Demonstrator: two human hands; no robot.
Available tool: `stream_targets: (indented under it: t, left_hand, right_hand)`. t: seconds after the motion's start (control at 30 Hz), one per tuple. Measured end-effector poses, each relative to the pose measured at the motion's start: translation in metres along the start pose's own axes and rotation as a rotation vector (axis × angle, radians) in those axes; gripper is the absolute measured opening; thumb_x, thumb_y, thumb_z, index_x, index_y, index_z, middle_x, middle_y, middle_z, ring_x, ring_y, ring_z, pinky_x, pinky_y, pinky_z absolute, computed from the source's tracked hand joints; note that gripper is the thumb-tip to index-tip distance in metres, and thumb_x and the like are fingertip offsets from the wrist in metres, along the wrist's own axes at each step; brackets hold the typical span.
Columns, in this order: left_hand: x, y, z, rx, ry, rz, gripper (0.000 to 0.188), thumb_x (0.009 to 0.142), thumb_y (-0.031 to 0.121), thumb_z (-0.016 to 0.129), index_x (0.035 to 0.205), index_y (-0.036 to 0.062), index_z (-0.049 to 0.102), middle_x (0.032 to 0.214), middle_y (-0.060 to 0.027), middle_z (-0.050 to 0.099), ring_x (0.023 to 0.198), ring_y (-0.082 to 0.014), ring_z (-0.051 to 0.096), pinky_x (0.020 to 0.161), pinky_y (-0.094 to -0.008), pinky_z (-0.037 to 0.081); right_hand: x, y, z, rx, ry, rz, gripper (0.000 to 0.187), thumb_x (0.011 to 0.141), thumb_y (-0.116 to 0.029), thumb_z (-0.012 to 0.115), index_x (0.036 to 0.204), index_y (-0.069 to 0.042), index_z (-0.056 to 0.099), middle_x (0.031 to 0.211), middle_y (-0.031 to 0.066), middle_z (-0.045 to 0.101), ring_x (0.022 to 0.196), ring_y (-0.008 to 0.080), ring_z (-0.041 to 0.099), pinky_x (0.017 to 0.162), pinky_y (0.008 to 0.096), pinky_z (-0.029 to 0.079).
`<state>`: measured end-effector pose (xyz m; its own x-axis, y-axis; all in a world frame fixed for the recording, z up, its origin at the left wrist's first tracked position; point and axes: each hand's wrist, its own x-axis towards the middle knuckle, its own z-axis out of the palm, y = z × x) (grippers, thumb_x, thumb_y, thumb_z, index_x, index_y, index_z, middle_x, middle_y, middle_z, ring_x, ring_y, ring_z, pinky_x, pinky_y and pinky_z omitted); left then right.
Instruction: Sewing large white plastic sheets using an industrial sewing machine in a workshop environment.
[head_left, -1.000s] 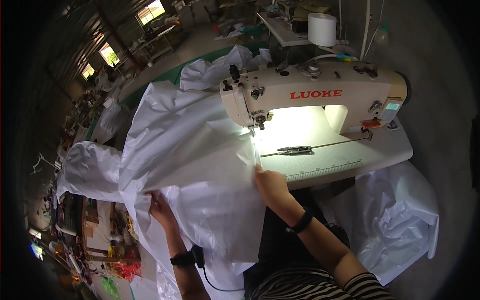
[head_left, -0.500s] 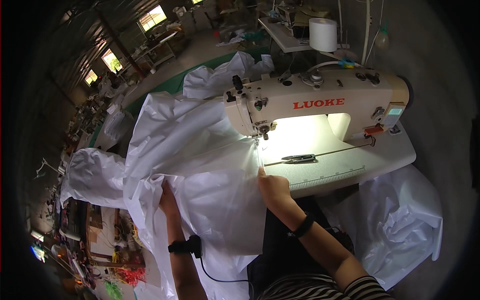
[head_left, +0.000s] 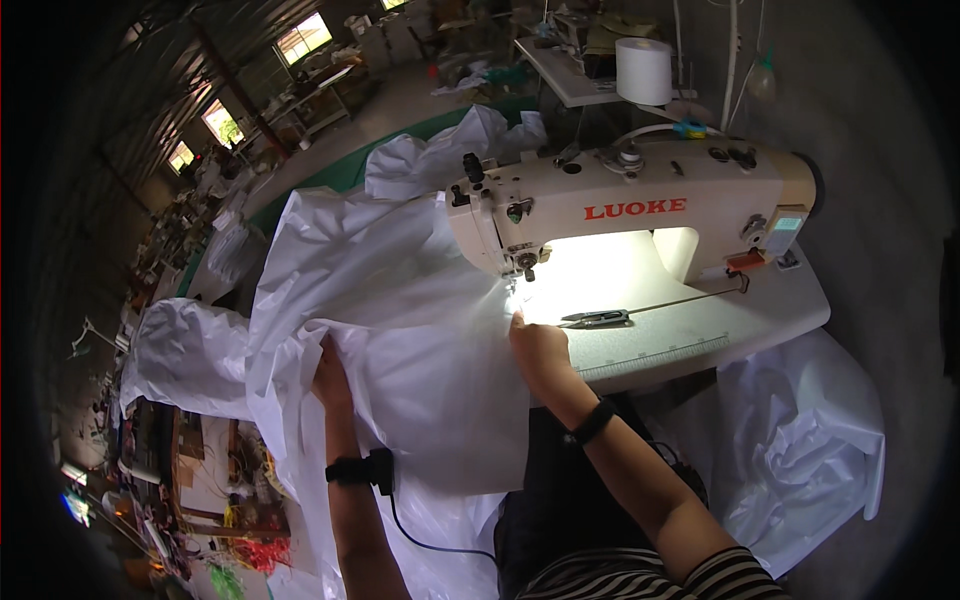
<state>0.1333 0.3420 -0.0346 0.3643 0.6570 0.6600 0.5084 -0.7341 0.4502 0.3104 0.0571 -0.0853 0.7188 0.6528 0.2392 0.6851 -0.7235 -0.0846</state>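
Observation:
A large white plastic-like sheet point(head_left: 430, 390) spreads over the left side of a white sewing machine point(head_left: 640, 200) and hangs down toward my lap. Its right edge runs under the lit needle area. My right hand point(head_left: 540, 352) is closed on that edge, fingertips just in front of the presser foot point(head_left: 514, 287). Further left, my left hand point(head_left: 329, 374) grips a fold of the same sheet, its fingertips partly hidden by the material. Thread snips point(head_left: 598, 319) lie on the machine bed, right of my right hand.
More white sheeting point(head_left: 800, 450) hangs bunched below the bed at right. A white thread cone point(head_left: 644, 72) stands behind the machine. A cable point(head_left: 440, 550) trails from the band on my left wrist. Beyond, at far left, are cluttered benches and stacked material point(head_left: 235, 248).
My right hand has moved a little forward, closer to the needle, and the sheet's edge has advanced with it. My left hand has shifted slightly left and forward, still at the fold.

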Motion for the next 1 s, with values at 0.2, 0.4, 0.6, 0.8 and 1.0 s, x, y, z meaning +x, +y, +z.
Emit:
stream_targets:
  t: [0.2, 0.4, 0.6, 0.8, 1.0]
  left_hand:
    - [0.007, 0.004, 0.003, 0.008, 0.053, 0.051, 0.029, 0.096, 0.023, 0.057, 0.104, -0.0036, 0.066, 0.094, -0.0199, 0.069, 0.083, -0.0358, 0.064, 0.077, -0.0453, 0.048]
    - [0.007, 0.008, 0.003, 0.019, 0.056, 0.066, 0.029, 0.096, 0.023, 0.057, 0.104, -0.0033, 0.066, 0.092, -0.0202, 0.069, 0.082, -0.0361, 0.064, 0.076, -0.0455, 0.048]
    - [0.01, 0.01, 0.004, 0.012, 0.051, 0.075, 0.03, 0.097, 0.024, 0.056, 0.104, -0.0035, 0.065, 0.093, -0.0208, 0.068, 0.083, -0.0375, 0.064, 0.077, -0.0464, 0.048]
    - [0.004, 0.009, 0.005, -0.004, 0.033, 0.032, 0.031, 0.097, 0.024, 0.055, 0.105, -0.0037, 0.065, 0.094, -0.0214, 0.068, 0.085, -0.0385, 0.064, 0.079, -0.0462, 0.047]
    - [0.0, -0.007, 0.002, 0.0, -0.033, 0.027, 0.033, 0.099, 0.028, 0.053, 0.108, 0.0002, 0.067, 0.1, -0.0194, 0.07, 0.091, -0.0344, 0.066, 0.084, -0.0444, 0.048]
  right_hand:
    - [0.004, -0.002, 0.005, 0.011, -0.008, -0.007, 0.038, 0.092, -0.01, 0.055, 0.127, 0.004, 0.056, 0.064, 0.0052, 0.068, 0.053, 0.0212, 0.067, 0.042, 0.033, 0.048]
    - [0.015, 0.001, 0.006, 0.038, -0.076, 0.017, 0.043, 0.09, -0.008, 0.053, 0.132, 0.002, 0.052, 0.069, 0.0031, 0.069, 0.061, 0.0199, 0.069, 0.048, 0.0325, 0.05]
    - [0.02, 0.002, 0.01, 0.062, -0.081, 0.034, 0.042, 0.091, -0.008, 0.052, 0.132, 0.001, 0.053, 0.072, 0.005, 0.071, 0.063, 0.0209, 0.07, 0.049, 0.0336, 0.051]
    - [0.018, 0.002, 0.01, 0.071, -0.065, 0.02, 0.04, 0.093, -0.01, 0.05, 0.131, 0.003, 0.053, 0.072, 0.007, 0.071, 0.063, 0.023, 0.07, 0.05, 0.0362, 0.052]
    - [0.021, 0.002, 0.013, 0.194, -0.107, 0.083, 0.041, 0.094, -0.011, 0.048, 0.133, 0.002, 0.051, 0.072, 0.0076, 0.071, 0.064, 0.0257, 0.07, 0.051, 0.0354, 0.052]
